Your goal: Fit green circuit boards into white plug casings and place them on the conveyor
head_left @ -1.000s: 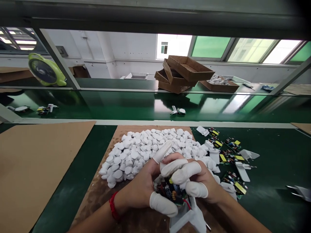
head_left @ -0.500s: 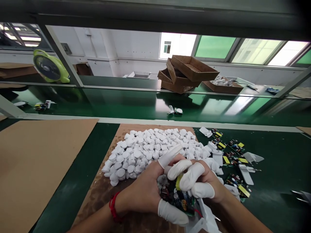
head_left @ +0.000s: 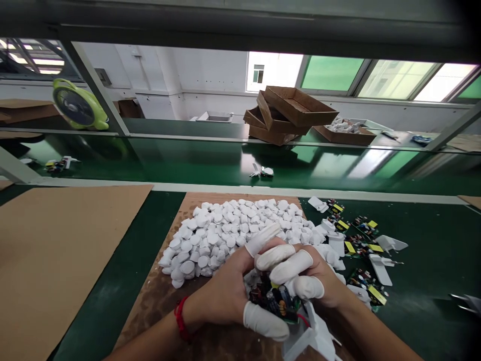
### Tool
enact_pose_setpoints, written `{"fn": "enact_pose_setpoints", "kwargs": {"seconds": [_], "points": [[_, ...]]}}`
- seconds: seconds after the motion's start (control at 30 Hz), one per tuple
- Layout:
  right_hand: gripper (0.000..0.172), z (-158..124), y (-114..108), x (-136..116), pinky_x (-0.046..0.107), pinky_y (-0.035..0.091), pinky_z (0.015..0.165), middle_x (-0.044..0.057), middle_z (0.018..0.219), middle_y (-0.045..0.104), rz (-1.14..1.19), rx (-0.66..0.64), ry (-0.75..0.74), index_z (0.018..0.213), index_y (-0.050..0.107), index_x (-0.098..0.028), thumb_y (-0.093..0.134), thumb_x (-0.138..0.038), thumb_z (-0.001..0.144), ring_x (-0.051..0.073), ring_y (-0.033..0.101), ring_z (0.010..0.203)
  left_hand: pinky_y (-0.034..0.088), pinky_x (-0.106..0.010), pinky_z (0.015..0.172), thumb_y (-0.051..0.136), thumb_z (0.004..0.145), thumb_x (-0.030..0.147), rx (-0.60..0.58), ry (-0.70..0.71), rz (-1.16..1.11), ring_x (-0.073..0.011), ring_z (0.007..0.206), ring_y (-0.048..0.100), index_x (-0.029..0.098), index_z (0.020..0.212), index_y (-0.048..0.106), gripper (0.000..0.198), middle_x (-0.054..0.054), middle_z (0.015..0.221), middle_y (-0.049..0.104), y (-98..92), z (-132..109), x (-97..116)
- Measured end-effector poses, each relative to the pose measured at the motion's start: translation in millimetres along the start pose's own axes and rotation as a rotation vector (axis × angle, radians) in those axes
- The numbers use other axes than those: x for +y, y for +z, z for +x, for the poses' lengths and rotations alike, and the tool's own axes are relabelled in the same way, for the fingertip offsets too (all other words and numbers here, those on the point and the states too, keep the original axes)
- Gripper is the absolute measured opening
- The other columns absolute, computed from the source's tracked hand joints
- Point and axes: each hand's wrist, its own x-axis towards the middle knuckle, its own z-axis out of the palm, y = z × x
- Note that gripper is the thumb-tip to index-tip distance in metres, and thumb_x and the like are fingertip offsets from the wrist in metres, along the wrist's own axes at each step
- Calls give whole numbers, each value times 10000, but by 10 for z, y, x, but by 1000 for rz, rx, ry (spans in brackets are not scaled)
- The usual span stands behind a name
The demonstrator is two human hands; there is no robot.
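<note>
Both my hands are pressed together near the bottom centre, fingertips in white finger cots. My left hand (head_left: 225, 293) and my right hand (head_left: 319, 281) both grip a small circuit board (head_left: 276, 300) with dark and coloured components. A white plug housing (head_left: 311, 338) hangs just below the board, joined to it by a red wire. Right behind my hands lies a big pile of white round caps (head_left: 233, 230) on a brown cardboard sheet (head_left: 158, 301).
Loose circuit boards (head_left: 356, 243) and white plug housings (head_left: 379, 268) lie to the right on the green mat. A large cardboard sheet (head_left: 56, 260) covers the left. Beyond, a green conveyor belt (head_left: 188, 163) carries a small assembly (head_left: 263, 172). Stacked cardboard trays (head_left: 289, 115) and a green fan (head_left: 78, 105) stand farther back.
My hands shifted slightly while working the board against the housing; the board turned a little in my grip. The small assemblies on the conveyor belt drifted left.
</note>
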Motion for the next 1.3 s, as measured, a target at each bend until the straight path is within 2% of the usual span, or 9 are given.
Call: {"fn": "enact_pose_setpoints", "kwargs": {"seconds": [0.13, 0.27, 0.37, 0.53, 0.7, 1.1, 1.3], "points": [[210, 10, 21, -36, 433, 445, 971, 61, 1050, 736, -2, -2, 9, 948, 769, -313, 708, -406, 770, 274, 588, 1086, 483, -377, 869, 889, 417, 112, -9, 0, -71, -269, 1036, 578, 224, 1120, 561, 784, -28, 1074, 583, 23, -6, 10], [325, 0, 10, -88, 414, 491, 907, 96, 1186, 678, 35, -106, 80, 1031, 749, -273, 649, -478, 799, 303, 548, 1168, 464, -424, 916, 908, 392, 177, -1, -17, -51, -320, 1123, 544, 247, 1234, 530, 925, -72, 1187, 580, 16, -13, -1], [379, -12, -4, -104, 439, 459, 950, 118, 1224, 654, 52, -130, 117, 1095, 724, -235, 568, -482, 854, 313, 533, 1198, 425, -447, 981, 907, 401, 170, -3, -12, -81, -334, 1218, 482, 294, 1363, 423, 1084, -83, 1281, 547, 6, -12, -9], [327, -29, 2, -73, 444, 405, 1005, 104, 1236, 647, 19, -80, 111, 1095, 721, -250, 596, -428, 851, 298, 519, 1215, 403, -453, 1017, 901, 404, 133, 30, 14, -92, -336, 1253, 463, 326, 1422, 340, 1178, -84, 1362, 507, 1, -8, -28], [414, -38, -5, -38, 400, 443, 963, 78, 1220, 649, 91, 3, 161, 1195, 650, -282, 661, -421, 805, 263, 593, 1117, 385, -466, 1032, 896, 436, 149, 26, 11, -49, -357, 1265, 461, 288, 1447, 300, 1182, -129, 1355, 536, -37, -13, -74], [303, 1, -26, -66, 378, 436, 981, 72, 1158, 682, 10, -26, 62, 1112, 701, -280, 661, -347, 818, 243, 591, 1122, 360, -474, 1056, 891, 447, 139, 11, 21, -38, -361, 1300, 427, 277, 1452, 279, 1185, -135, 1392, 509, -64, -5, -102], [310, -3, -32, -45, 401, 431, 992, 78, 1160, 684, 13, -6, 68, 1101, 708, -283, 672, -374, 807, 271, 566, 1169, 354, -480, 1061, 888, 449, 144, 25, 13, -22, -362, 1307, 415, 281, 1443, 305, 1161, -124, 1378, 524, -61, -5, -92]]}}
